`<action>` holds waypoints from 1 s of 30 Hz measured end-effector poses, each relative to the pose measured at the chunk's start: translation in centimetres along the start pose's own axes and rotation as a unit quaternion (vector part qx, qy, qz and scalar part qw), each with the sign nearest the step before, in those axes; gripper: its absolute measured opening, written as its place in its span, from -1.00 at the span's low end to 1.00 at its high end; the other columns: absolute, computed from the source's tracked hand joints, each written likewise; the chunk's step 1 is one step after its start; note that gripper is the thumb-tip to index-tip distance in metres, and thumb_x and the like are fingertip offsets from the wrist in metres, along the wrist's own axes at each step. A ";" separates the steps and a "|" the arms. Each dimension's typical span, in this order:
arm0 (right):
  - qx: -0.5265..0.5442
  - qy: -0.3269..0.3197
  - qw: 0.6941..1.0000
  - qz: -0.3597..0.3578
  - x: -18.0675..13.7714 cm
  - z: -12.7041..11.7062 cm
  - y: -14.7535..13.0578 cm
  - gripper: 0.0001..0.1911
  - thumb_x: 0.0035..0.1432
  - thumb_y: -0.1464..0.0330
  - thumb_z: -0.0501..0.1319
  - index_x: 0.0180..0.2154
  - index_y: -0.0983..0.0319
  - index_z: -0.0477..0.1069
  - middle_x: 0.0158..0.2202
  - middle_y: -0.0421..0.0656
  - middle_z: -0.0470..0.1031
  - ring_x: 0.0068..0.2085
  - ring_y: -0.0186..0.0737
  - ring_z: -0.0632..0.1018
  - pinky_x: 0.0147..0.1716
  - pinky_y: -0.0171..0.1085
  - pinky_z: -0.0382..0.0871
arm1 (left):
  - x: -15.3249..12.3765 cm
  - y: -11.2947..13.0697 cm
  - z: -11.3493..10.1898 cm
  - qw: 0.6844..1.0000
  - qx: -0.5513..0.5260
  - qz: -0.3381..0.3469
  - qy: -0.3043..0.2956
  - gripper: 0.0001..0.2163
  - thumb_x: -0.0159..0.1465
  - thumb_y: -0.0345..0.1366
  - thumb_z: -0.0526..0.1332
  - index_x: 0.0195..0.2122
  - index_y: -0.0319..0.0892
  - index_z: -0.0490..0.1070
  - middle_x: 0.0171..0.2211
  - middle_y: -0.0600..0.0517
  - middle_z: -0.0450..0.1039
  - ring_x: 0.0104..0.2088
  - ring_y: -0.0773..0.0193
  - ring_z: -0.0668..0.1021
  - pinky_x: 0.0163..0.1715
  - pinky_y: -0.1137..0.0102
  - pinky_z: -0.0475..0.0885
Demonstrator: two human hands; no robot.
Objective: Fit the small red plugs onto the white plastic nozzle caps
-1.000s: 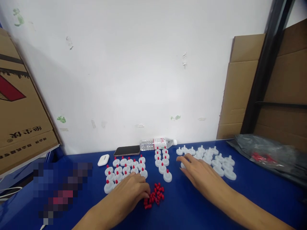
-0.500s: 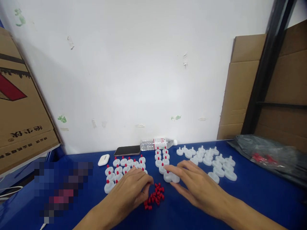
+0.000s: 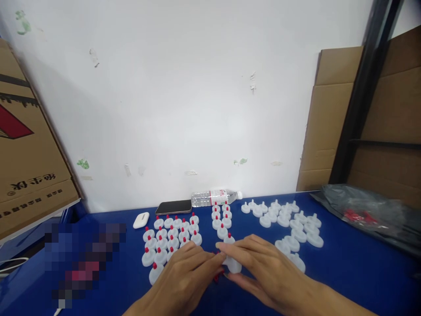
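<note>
My right hand (image 3: 263, 263) grips a white plastic nozzle lid (image 3: 234, 264) between thumb and fingers, low over the table. My left hand (image 3: 192, 274) is closed in a pinch, its fingertips against the side of that lid; whatever they hold is hidden. Beneath the fingers, a few small red caps (image 3: 217, 277) show, mostly covered by my hands. Just beyond stands a nozzle lid with a red tip (image 3: 229, 238), at the near end of a double row. To the left, several red-tipped lids (image 3: 161, 241) stand in rows. Lids with bare nozzles (image 3: 297, 232) are spread on the right.
A clear water bottle (image 3: 201, 199) lies along the wall beside a dark phone (image 3: 173, 207) and a white earbud case (image 3: 141, 220). A grey plastic bag (image 3: 345, 199) with red pieces sits at right. Cardboard (image 3: 33, 145) stands at left.
My right hand has drawn nearer with a nozzle lid, and my left hand has moved right to meet it. The red caps are now mostly covered.
</note>
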State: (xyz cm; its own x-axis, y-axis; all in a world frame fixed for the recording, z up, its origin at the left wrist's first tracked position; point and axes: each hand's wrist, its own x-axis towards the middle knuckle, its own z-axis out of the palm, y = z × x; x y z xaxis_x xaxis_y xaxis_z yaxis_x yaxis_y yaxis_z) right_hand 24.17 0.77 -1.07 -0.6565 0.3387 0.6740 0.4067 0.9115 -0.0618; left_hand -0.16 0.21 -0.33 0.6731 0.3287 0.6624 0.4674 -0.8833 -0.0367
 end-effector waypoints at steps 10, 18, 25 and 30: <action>0.005 0.048 0.998 -0.039 0.2 -0.4 -0.3 -0.48 0.40 0.48 0.17 0.32 0.26 0.12 0.02 -0.08 0.58 0.01 -0.27 0.56 0.04 -0.27 0.43 | 0.2 0.2 0.6 0.999 0.010 0.017 0.047 -0.76 0.43 -0.59 0.06 -0.02 -0.26 0.46 -0.34 -0.01 0.59 -0.46 0.29 0.47 -0.34 0.31 0.31; -0.034 0.105 0.992 -0.068 1.0 -1.0 -0.9 -0.72 0.40 0.42 0.20 0.11 0.25 0.38 -0.06 -0.17 0.65 -0.05 -0.30 0.60 -0.02 -0.35 0.47 | 0.2 0.5 0.5 0.998 0.053 0.003 0.032 -0.78 0.51 -0.49 -0.01 0.00 -0.27 0.41 -0.45 0.05 0.49 -0.46 0.29 0.43 -0.33 0.30 0.29; 0.005 0.118 0.991 -0.068 0.9 -1.2 -1.8 -0.78 0.36 0.41 0.24 0.03 0.29 0.46 -0.09 -0.11 0.66 -0.05 -0.32 0.62 0.04 -0.40 0.48 | -0.1 0.9 0.4 0.999 0.011 0.022 0.031 -0.76 0.45 -0.55 -0.06 -0.20 -0.21 0.36 -0.47 0.04 0.41 -0.48 0.27 0.39 -0.38 0.29 0.27; -0.002 0.124 0.986 -0.110 0.9 -1.1 -1.8 -0.75 0.32 0.41 0.29 0.02 0.32 0.47 -0.09 -0.12 0.67 -0.05 -0.29 0.61 0.01 -0.40 0.49 | -0.3 0.8 0.6 0.999 0.000 0.035 0.038 -0.80 0.45 -0.52 0.04 -0.30 -0.19 0.35 -0.55 0.09 0.34 -0.51 0.29 0.38 -0.40 0.29 0.26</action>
State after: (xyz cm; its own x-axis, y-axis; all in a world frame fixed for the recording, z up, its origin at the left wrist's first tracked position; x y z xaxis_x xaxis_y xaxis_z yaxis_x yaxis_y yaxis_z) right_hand 23.56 -0.78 0.46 -0.5538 0.0657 0.8300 0.2744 0.9556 0.1075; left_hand 0.38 -0.44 -0.95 0.6584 0.2395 0.7136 0.4206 -0.9032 -0.0850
